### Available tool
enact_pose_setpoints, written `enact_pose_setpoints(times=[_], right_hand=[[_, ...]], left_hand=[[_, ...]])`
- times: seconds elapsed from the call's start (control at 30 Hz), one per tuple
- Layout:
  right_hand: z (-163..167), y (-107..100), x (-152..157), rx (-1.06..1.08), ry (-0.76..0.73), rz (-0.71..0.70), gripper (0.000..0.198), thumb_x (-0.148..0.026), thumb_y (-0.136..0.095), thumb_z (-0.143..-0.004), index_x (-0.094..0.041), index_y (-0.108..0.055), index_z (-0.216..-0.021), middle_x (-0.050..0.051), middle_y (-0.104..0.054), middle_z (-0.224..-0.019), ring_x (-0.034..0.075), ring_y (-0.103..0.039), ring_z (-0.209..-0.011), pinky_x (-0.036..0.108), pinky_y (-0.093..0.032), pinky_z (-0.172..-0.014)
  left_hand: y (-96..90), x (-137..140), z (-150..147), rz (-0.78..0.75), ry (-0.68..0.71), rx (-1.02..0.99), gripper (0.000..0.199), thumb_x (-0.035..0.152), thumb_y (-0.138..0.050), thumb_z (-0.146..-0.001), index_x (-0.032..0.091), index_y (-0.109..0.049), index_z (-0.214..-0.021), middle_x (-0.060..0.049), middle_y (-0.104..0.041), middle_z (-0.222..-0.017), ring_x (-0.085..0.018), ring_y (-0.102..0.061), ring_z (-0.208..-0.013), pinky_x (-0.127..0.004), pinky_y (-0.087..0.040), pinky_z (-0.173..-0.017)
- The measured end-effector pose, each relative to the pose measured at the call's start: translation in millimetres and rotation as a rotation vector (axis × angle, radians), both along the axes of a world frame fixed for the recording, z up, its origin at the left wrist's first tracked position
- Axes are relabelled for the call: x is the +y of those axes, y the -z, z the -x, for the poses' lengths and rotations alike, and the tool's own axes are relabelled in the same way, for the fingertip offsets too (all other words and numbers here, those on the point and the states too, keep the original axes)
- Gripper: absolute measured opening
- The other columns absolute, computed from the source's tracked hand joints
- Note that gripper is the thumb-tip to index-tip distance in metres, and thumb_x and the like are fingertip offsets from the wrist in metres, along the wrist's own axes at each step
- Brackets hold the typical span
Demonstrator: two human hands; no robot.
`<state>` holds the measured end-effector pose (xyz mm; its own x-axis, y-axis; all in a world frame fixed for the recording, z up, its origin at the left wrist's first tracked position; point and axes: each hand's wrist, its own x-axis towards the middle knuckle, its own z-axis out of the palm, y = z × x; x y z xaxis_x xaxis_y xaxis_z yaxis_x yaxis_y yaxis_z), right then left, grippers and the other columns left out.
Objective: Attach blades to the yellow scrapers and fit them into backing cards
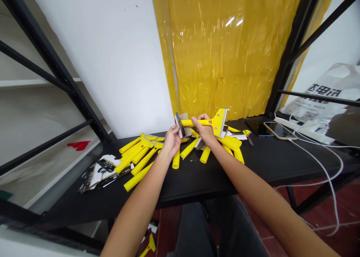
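Note:
My right hand [204, 129] is closed round the handle of a yellow scraper [218, 123], its wide blade end pointing right. The far end of that handle meets a black printed cardboard sleeve [180, 126], which my left hand [172, 138] pinches between thumb and fingers. Whether the handle touches the sleeve or only lies behind it, I cannot tell. Left of my hands, several yellow scrapers [136, 156] lie in an overlapping pile on the black shelf [197, 178]. More yellow scrapers [229, 142] lie under and beside my right hand, some with card sleeves.
Flattened black and white card sleeves [105, 170] lie at the shelf's left. On the right are two phones [278, 130], white cables [317, 163] and a white plastic bag [323, 92]. Black metal posts [56, 62] frame both sides. Behind hangs a yellow plastic sheet [225, 54].

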<state>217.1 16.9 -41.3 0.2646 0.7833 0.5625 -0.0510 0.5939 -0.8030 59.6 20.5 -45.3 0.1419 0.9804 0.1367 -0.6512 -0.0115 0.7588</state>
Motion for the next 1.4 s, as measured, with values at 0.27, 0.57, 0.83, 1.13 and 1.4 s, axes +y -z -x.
enact_pose_setpoints(times=[0.27, 0.57, 0.83, 1.13, 1.4], right_hand=[[2.4, 1.2, 1.5, -0.194, 0.129, -0.167, 0.044, -0.059, -0.072, -0.082, -0.026, -0.043, -0.074, -0.002, -0.052, -0.074, 0.018, -0.051, -0.068, 0.034, -0.044, -0.069], [5.8, 5.0, 0.5, -0.293, 0.119, -0.171, 0.047, -0.065, -0.069, -0.083, -0.027, -0.043, -0.075, -0.001, -0.051, -0.073, 0.02, -0.05, -0.068, 0.037, -0.047, -0.067], [7.9, 7.7, 3.6, -0.182, 0.012, -0.144, 0.037, -0.051, -0.08, -0.078, -0.025, -0.054, -0.086, -0.002, -0.055, -0.082, 0.018, -0.055, -0.074, 0.033, -0.048, -0.071], [2.1, -2.9, 0.8, 0.133, -0.33, 0.094, 0.051, -0.044, -0.079, -0.07, -0.027, -0.058, -0.114, -0.001, -0.064, -0.098, 0.013, -0.056, -0.066, 0.024, -0.045, -0.049], [6.9, 0.9, 8.3, 0.321, -0.269, 0.239, 0.059, -0.08, -0.059, -0.08, -0.027, -0.056, -0.104, 0.004, -0.074, -0.094, 0.021, -0.068, -0.073, 0.036, -0.058, -0.064]], left_hand=[[-0.7, -0.3, -2.1, 0.008, 0.064, -0.003, 0.021, 0.019, -0.066, -0.084, 0.017, -0.069, -0.105, -0.007, -0.075, -0.095, -0.018, -0.07, -0.076, -0.033, -0.059, -0.071], [-3.2, -6.1, -3.0, 0.0, 0.098, 0.029, 0.023, 0.019, -0.065, -0.086, 0.02, -0.07, -0.109, -0.001, -0.069, -0.08, -0.014, -0.061, -0.062, -0.026, -0.052, -0.059], [-5.4, -0.4, -0.4, 0.01, -0.021, 0.013, 0.007, 0.013, -0.065, -0.088, 0.016, -0.069, -0.093, -0.002, -0.07, -0.081, -0.013, -0.065, -0.068, -0.022, -0.052, -0.061], [-13.9, 18.8, 30.5, 0.156, -0.377, -0.096, 0.006, 0.016, -0.058, -0.092, 0.017, -0.063, -0.089, 0.0, -0.067, -0.073, -0.012, -0.065, -0.061, -0.024, -0.054, -0.063], [-2.4, 11.7, 13.6, 0.032, -0.4, -0.029, 0.003, 0.021, -0.063, -0.094, 0.019, -0.062, -0.093, 0.002, -0.069, -0.078, -0.011, -0.064, -0.067, -0.025, -0.056, -0.072]])
